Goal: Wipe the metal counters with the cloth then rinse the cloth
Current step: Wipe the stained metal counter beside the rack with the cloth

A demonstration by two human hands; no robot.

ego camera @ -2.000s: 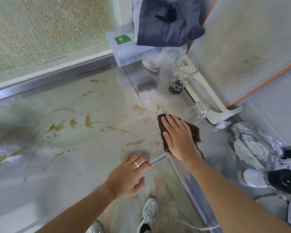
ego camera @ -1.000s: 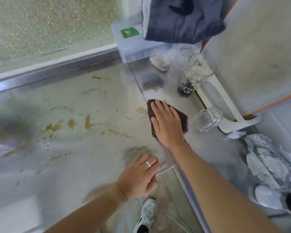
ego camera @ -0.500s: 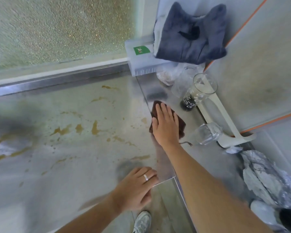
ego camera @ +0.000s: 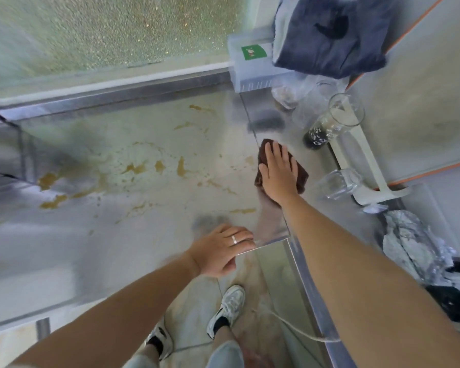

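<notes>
Stained, shiny metal counters fill my view; my right hand presses flat, fingers straight, on a dark brown cloth, my left hand rests spread at the counter's edge.

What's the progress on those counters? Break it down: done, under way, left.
Done: little that shows. Under way: the right hand presses the brown cloth flat on the right counter; the left hand rests on the left counter's corner. Left: the brown stains there, then rinsing.

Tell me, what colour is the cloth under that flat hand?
Dark brown cloth, under the right hand; head view.
</notes>
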